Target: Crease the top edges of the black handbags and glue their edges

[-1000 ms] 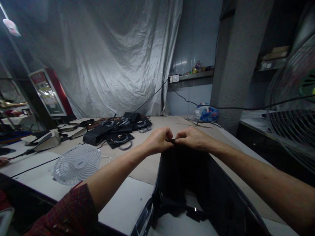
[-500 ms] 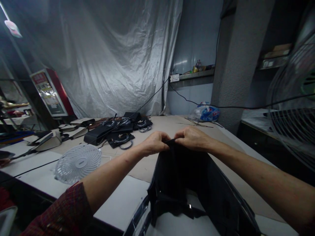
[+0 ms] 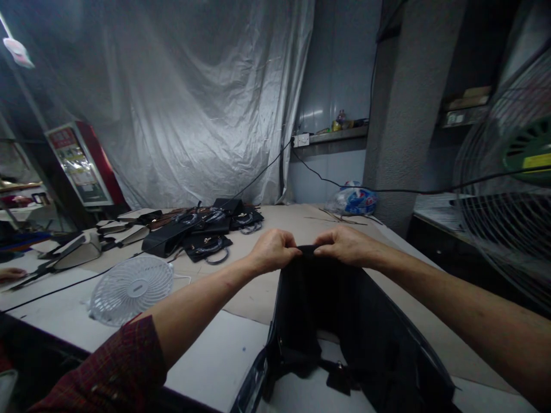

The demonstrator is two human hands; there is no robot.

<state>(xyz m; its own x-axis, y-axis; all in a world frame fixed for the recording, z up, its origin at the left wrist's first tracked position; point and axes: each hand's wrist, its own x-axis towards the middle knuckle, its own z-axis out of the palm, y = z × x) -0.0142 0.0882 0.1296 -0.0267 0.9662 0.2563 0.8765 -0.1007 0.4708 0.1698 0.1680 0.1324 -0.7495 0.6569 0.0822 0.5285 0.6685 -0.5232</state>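
Note:
A black bag body point(image 3: 387, 327) stands before me on the table, its inside facing me. The white tabletop shows through its open middle, and a small dark tab with a metal fitting hangs inside. At the bag's far upper edge, my left hand point(image 3: 274, 251) pinches the rim between thumb and fingers. A short way to the right, my right hand point(image 3: 346, 245) pinches the same rim, thumb inward. A short stretch of black edge lies between the two hands. A dark handle in clear wrap point(image 3: 253, 381) shows at the bag's near left side.
A white fan point(image 3: 131, 289) lies left of my left forearm. Several black bags point(image 3: 206, 246) and beige-and-black pieces point(image 3: 81, 249) cover the table's far left. Another person's hand point(image 3: 12, 274) is at the left edge. A large caged fan point(image 3: 508, 195) stands right; a cable crosses behind.
My hands have moved slightly apart along the rim, widening the stretch of edge between them. The view has shifted a little, and the other person's hand now shows more clearly.

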